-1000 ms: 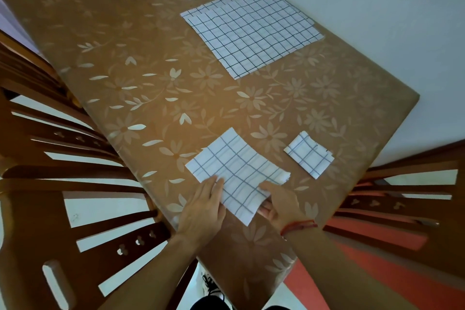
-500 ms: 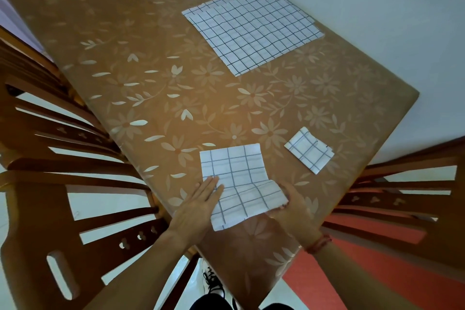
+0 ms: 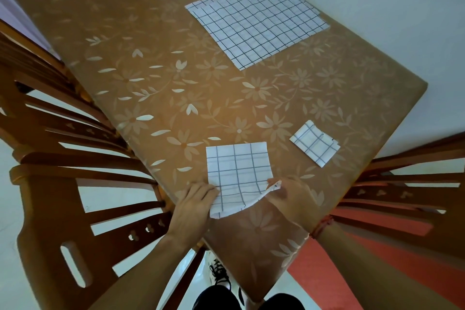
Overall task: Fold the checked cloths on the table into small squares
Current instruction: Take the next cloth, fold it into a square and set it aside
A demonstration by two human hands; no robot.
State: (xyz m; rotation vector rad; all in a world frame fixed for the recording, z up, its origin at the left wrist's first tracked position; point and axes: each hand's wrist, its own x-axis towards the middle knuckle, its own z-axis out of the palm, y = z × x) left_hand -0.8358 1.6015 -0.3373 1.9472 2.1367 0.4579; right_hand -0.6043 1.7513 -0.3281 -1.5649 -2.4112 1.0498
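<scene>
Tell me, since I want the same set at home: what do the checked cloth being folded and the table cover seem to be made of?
The checked cloth looks like thin woven fabric, matte: its near edge droops softly and a corner looks frayed. The table cover seems a glossy plastic or vinyl sheet: the floral pattern catches bright sheen, though coated fabric is possible.

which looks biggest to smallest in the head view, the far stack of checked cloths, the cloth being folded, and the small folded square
1. far stack of checked cloths, largest even though farthest from the camera
2. cloth being folded, held by the left hand and right hand
3. small folded square, clearly smallest
</scene>
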